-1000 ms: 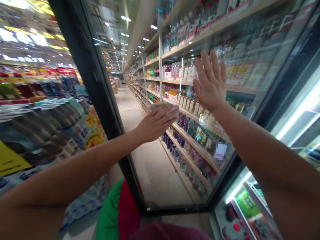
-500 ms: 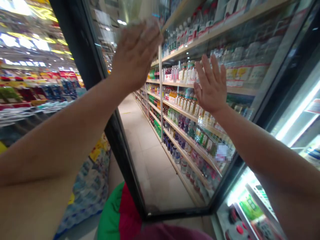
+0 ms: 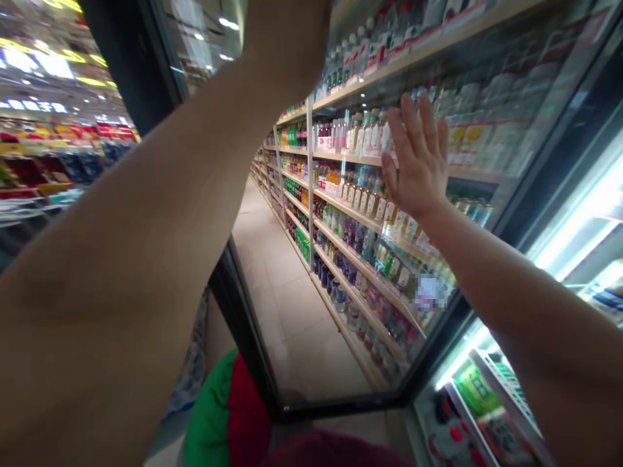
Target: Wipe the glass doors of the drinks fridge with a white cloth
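Observation:
A glass door (image 3: 287, 383) with a black frame stands open in front of me. My right hand (image 3: 419, 159) lies flat on or just over the glass, fingers stretched and slightly spread, holding nothing. At the top edge of the picture, my left hand (image 3: 292, 39) is raised against the upper part of the door. Its fingers are cut off by the edge, so I cannot see their pose or whether they hold anything. Through or in the glass appear shelves (image 3: 350, 259) filled with bottled drinks.
At right is a lit refrigerated case (image 3: 559, 240) with packaged goods, including a green package (image 3: 479, 389). A green and red rounded fabric item (image 3: 209, 408) is below the door's left side. Blurred store displays (image 3: 63, 162) fill the left.
My left hand has moved upward, its fingers leaving the picture. My right hand stays spread at the glass, slightly higher in view. The view has shifted a little.

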### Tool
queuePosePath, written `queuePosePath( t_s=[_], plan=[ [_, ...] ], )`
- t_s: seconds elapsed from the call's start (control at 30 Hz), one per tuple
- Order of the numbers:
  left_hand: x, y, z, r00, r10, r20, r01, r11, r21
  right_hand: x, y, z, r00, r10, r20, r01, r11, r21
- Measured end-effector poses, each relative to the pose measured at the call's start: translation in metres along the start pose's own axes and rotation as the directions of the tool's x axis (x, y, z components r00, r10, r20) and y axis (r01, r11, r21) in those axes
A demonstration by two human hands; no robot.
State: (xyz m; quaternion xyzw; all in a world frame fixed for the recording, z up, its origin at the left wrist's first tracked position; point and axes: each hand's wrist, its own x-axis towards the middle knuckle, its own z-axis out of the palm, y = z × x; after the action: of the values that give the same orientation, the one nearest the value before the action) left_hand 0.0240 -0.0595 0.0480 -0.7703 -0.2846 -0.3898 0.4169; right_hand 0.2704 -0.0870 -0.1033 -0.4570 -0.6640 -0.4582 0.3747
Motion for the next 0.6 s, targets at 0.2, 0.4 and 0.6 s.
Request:
queuePosePath(
  t_s=[0.2, 0.4, 0.6],
  plan=[
    [-0.095, 0.062, 0.023, 0.987, 0.102, 0.123, -0.106, 0.994, 0.028, 0.000, 0.000, 0.000, 1.000, 0.006, 0.003, -0.006, 0.999, 0.037],
    [-0.215, 0.104, 0.054, 0.903, 0.375, 0.209, -0.356, 0.926, -0.122, -0.001, 0.001, 0.000, 1.000, 0.011, -0.012, -0.010, 0.998, 0.056],
    [-0.305, 0.124, 0.072, 0.760, 0.614, 0.211, -0.522, 0.772, -0.363, -0.002, 0.001, -0.004, 1.000, -0.013, -0.026, 0.014, 0.999, 0.040]
  ],
)
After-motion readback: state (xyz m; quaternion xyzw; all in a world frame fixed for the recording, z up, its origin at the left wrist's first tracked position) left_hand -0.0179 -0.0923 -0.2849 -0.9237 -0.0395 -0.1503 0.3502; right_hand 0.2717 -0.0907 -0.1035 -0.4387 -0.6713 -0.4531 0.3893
